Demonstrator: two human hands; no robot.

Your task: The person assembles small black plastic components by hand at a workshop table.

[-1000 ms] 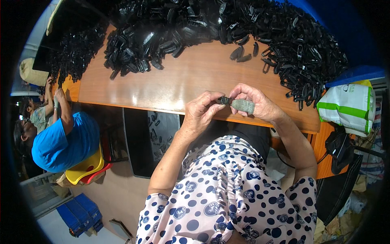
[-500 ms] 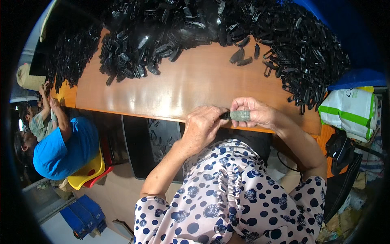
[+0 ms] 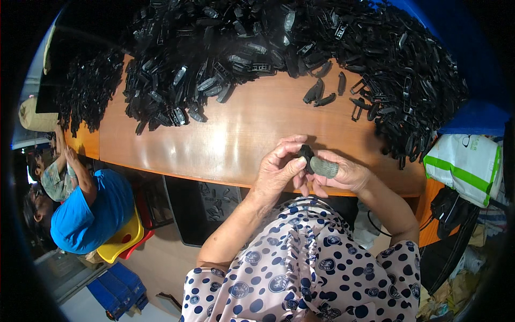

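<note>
Over the front edge of the wooden table (image 3: pixel 236 134), my two hands meet at a small black plastic part (image 3: pixel 306 154). My left hand (image 3: pixel 280 167) pinches it between thumb and fingers. From the other side, my right hand (image 3: pixel 346 173) closes on the same part, a grey-green knitted cover (image 3: pixel 325 168) on its thumb. The fingers partly hide the part, so its exact shape does not show. Beyond my hands a few loose black curved pieces (image 3: pixel 316 92) lie on the wood.
A large heap of black plastic pieces (image 3: pixel 257 48) covers the far side, with black frame-like parts (image 3: pixel 413 107) at right. Below the table edge sits a dark tray (image 3: pixel 188 214) holding several pieces. A white-green bag (image 3: pixel 464 163) is at right; a person in blue (image 3: pixel 94 214) sits at left.
My hands have turned, bringing the black part upright between them and showing more of it. The view has shifted slightly, so the table appears lower.
</note>
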